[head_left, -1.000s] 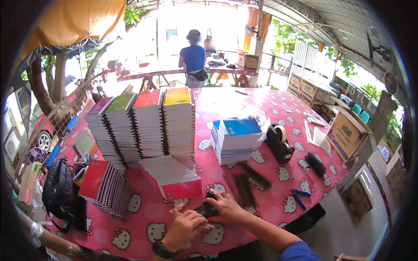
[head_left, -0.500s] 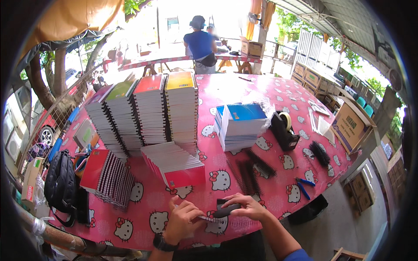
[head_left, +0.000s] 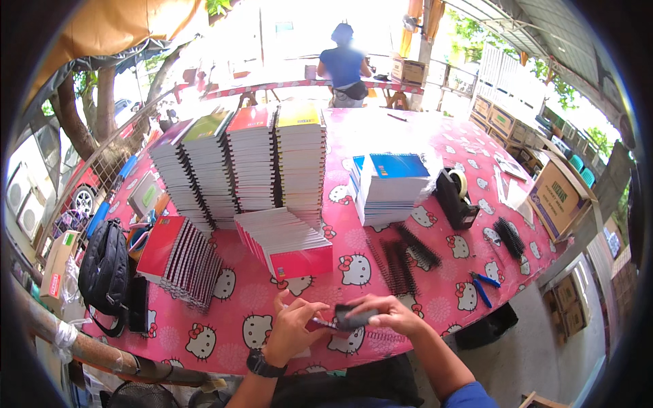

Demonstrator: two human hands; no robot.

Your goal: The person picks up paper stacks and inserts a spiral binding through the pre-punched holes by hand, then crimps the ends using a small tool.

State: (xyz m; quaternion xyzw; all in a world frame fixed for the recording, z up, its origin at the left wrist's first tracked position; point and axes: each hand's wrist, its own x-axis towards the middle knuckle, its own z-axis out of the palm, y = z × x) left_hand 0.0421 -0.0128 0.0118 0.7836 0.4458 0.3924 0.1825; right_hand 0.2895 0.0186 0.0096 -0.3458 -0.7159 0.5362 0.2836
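Both hands [head_left: 340,325] around dark binding comb [head_left: 354,316]

An open-air notebook-binding workshop under a roof: tall notebook stacks [head_left: 238,163] crowd a surface [head_left: 422,299] with a pink cartoon cloth, beside black binding coils [head_left: 401,262], a tape dispenser [head_left: 454,197] and cartons [head_left: 561,197], with trees [head_left: 85,115] around.

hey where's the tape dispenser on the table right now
In the head view, the black tape dispenser stands on the right side of the pink table, just right of the blue-covered stack of notebooks and above the loose black spiral bindings.
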